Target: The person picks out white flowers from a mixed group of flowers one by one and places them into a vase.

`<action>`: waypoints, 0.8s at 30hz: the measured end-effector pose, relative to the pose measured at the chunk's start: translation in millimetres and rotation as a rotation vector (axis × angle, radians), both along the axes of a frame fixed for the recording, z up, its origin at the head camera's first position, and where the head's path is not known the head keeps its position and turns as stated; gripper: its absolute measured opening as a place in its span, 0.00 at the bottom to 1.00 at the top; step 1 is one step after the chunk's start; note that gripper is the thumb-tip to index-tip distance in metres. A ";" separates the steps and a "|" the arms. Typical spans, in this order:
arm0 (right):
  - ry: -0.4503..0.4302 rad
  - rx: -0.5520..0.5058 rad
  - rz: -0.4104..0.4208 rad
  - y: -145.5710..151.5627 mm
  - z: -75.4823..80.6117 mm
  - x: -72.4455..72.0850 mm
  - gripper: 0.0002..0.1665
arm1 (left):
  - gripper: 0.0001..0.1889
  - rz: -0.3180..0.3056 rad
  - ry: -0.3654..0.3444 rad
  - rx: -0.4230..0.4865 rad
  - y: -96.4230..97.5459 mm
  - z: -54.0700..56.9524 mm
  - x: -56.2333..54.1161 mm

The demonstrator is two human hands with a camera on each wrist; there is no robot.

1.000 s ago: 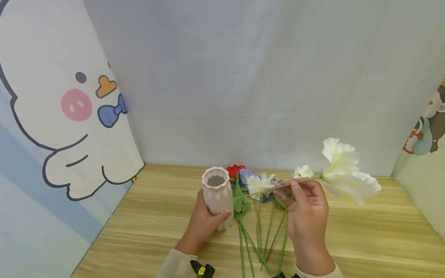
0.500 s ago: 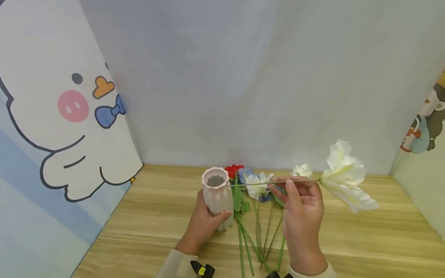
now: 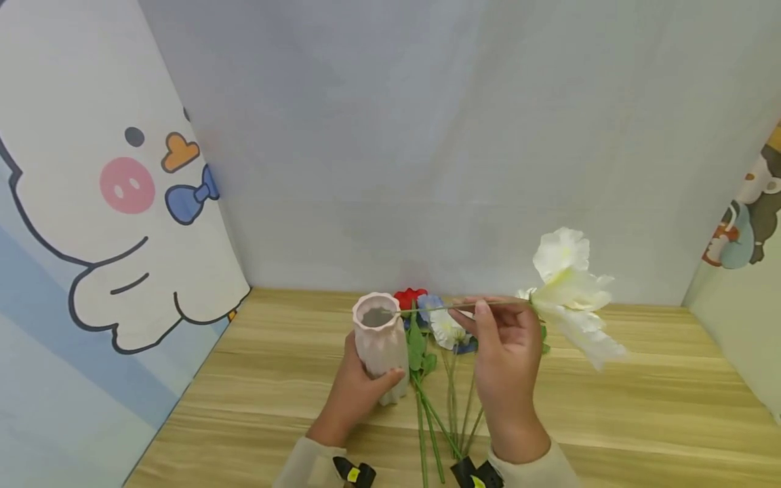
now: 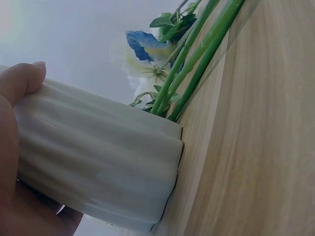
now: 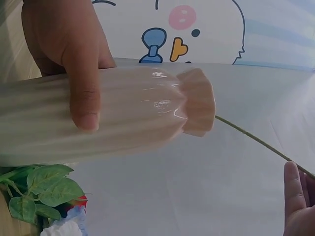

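A pale pink ribbed vase (image 3: 383, 356) with a scalloped rim stands upright on the wooden table, gripped round its side by my left hand (image 3: 356, 393). In the left wrist view the vase (image 4: 103, 152) has its base at the tabletop. My right hand (image 3: 506, 369) pinches the thin stem of a large white artificial flower (image 3: 573, 291). The stem lies nearly level, its bloom out to the right and its tip over the vase's mouth. From the right wrist view, the stem (image 5: 253, 138) meets the rim, and its end is hidden there.
Right of the vase lie several artificial flowers: a red one (image 3: 410, 298), a blue one (image 3: 430, 306) and a white one (image 3: 448, 329). Their green stems (image 3: 430, 420) run toward the table's front. A grey curtain (image 3: 457, 149) backs the table, with a cartoon-printed panel (image 3: 122, 257) at left.
My right hand has moved left and slightly up with the white flower, bringing the stem's tip from beside the vase to over its mouth. My left hand keeps its grip on the vase.
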State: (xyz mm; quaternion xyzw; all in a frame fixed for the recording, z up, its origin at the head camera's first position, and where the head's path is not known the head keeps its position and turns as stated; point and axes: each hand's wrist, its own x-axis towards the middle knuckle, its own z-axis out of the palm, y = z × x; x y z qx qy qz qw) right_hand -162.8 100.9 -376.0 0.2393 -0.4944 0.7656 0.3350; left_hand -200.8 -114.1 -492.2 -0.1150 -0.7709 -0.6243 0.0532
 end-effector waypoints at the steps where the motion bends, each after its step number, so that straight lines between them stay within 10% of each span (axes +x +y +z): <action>1: 0.011 0.025 -0.009 -2.0 0.4 -0.9 0.07 | 0.50 0.001 0.003 0.001 0.0 0.2 0.0; 24: -0.198 0.242 0.012 -36.7 -5.6 -17.9 0.05 | 0.51 0.013 0.042 -0.015 0.0 -0.8 -1.3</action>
